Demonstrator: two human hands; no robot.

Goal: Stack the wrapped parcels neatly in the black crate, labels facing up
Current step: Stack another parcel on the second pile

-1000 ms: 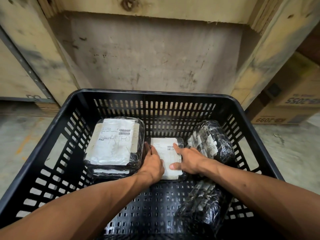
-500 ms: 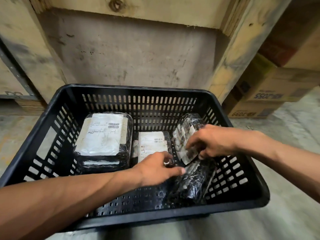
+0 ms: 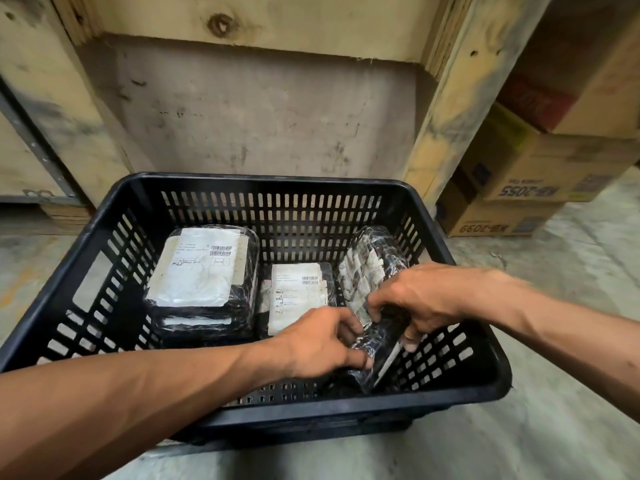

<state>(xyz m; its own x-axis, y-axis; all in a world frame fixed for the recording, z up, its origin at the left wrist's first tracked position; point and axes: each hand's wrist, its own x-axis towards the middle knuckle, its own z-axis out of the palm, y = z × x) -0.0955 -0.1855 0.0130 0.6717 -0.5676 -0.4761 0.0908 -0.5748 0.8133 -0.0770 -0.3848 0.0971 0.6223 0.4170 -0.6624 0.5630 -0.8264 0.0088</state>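
A black slotted plastic crate (image 3: 104,237) sits on a grey concrete floor (image 3: 571,393) in front of a pale wooden panel (image 3: 259,109). In its left half lies a stack of black film-wrapped parcels (image 3: 204,282), the top one with its white printed label facing up; just right of it, lower down, lies a smaller black wrapped parcel (image 3: 298,292), label also up. At the right side a black wrapped parcel with pale patches (image 3: 372,268) stands tilted on edge, leaning towards the crate's right wall. The right hand (image 3: 419,299) is curled over its near end, fingers pinching the wrap. The left hand (image 3: 318,344) grips the same bundle lower down, fingers closed against the film. Brown cardboard boxes (image 3: 526,178) are stacked at the right, outside the crate.
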